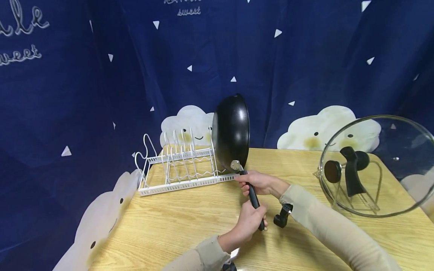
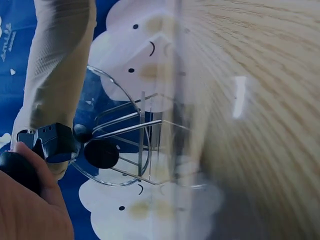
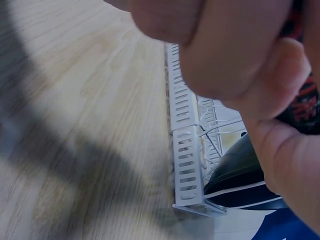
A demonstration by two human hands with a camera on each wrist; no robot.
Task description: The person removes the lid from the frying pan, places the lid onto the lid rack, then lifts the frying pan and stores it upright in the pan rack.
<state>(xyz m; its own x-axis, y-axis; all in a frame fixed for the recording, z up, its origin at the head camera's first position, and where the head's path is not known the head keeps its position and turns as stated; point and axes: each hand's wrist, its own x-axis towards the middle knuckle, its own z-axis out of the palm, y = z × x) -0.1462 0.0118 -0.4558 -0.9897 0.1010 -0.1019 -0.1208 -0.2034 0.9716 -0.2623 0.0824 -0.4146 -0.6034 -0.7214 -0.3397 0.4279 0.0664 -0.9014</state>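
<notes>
My left hand [image 1: 245, 226] and right hand [image 1: 259, 183] both have fingers clamped round the pan [image 1: 231, 132] handle; the pan stands on edge at the rack's [image 1: 176, 165] right end. A slip could tip it off the rack onto the counter [image 1: 176, 222].

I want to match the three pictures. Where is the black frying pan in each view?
Head: the frying pan stands on edge at the centre, at the right end of the white rack; both hands grip its handle.
Left wrist: the pan body is not in view.
Right wrist: a dark part of the pan shows at lower right, beside the rack.
Shared landmark: the wooden table.
</notes>
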